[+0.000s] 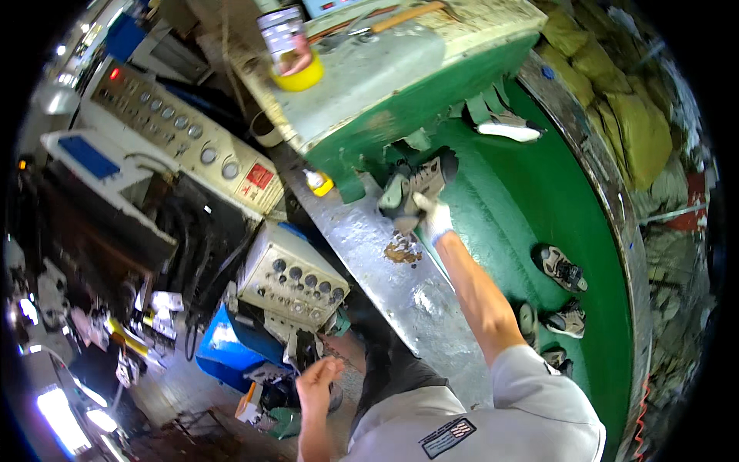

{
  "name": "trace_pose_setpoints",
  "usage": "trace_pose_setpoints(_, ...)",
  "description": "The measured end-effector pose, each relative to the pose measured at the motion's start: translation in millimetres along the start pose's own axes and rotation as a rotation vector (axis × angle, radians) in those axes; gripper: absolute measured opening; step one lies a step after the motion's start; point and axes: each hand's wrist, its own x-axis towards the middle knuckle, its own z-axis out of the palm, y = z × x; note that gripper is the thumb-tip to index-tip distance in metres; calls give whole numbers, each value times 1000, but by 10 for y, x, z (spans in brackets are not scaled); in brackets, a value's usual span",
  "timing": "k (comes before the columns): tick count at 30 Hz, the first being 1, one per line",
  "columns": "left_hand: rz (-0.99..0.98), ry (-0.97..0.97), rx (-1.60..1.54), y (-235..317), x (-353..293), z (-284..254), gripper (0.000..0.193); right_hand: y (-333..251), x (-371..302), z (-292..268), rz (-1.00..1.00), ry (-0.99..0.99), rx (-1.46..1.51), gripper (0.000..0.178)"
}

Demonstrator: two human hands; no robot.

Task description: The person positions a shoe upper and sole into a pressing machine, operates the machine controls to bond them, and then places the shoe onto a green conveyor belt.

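Right hand: gloved in white (436,218), fingers closed on the grey shoe (429,177), gripping its near side, probably to steady it.
Grey shoe: tilted over the inner edge of the green tabletop (493,208), beside the metal ledge (362,242); likely kept there for easy reach.
Left hand: bare (314,379), half open, fingers loosely bent, nothing seen in it; it hangs well apart from the shoe.
Other shoes: a white-soled shoe (508,131) at the far end, a dark-and-beige shoe (560,266) at the right, apparently set aside to leave working room.
Phone: propped upright (285,37) at a yellow roll (300,75), presumably so its screen stays visible.
Small bottle: yellow and white (317,182), on the ledge, seemingly within reach.
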Motion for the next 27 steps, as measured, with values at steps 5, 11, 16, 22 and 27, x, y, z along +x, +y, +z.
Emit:
trace_pose_setpoints(5,298,63,-28,749,280,-495,42,207,-1751,573,429,-384,354,59)
trace_pose_setpoints(11,420,-178,-449,1194,614,-1332,53,1096,-2666,1413,160,-867,-667,42)
trace_pose_setpoints(16,358,22,-557,849,379,-2354,17,1228,-3436,2766,495,-619,-484,51)
trace_pose_setpoints(22,388,331,-702,416,355,-2935,21,1752,-3692,3335,492,-662,-670,52)
trace_pose_setpoints(27,428,481,-832,424,364,-3201,36,2125,-3760,3739,437,-803,-641,58)
